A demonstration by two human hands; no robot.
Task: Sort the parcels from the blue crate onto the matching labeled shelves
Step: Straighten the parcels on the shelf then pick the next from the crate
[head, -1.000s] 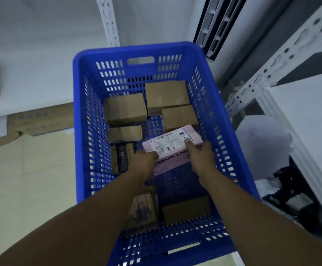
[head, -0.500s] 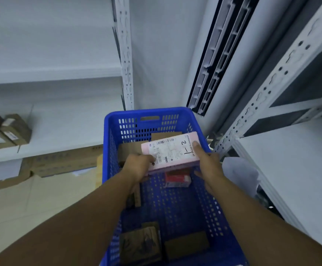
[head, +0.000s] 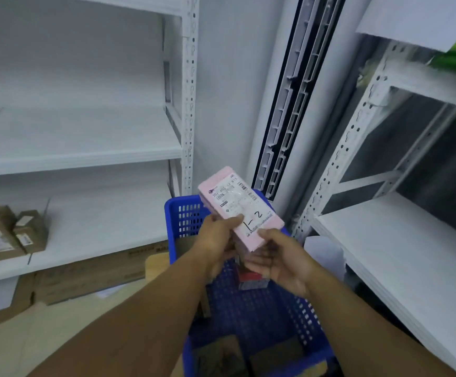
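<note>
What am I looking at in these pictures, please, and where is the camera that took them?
There is no machine here: a person sorts parcels with bare hands. Every picture comes from one wide-angle camera worn on the person's head, looking forward and down. The left hand and the right hand both grip a pink parcel, held above a blue crate. Its label bears a handwritten "1-2". Brown parcels lie in the crate's bottom. White shelves stand on both sides; a few brown boxes rest on the left shelf.
</note>
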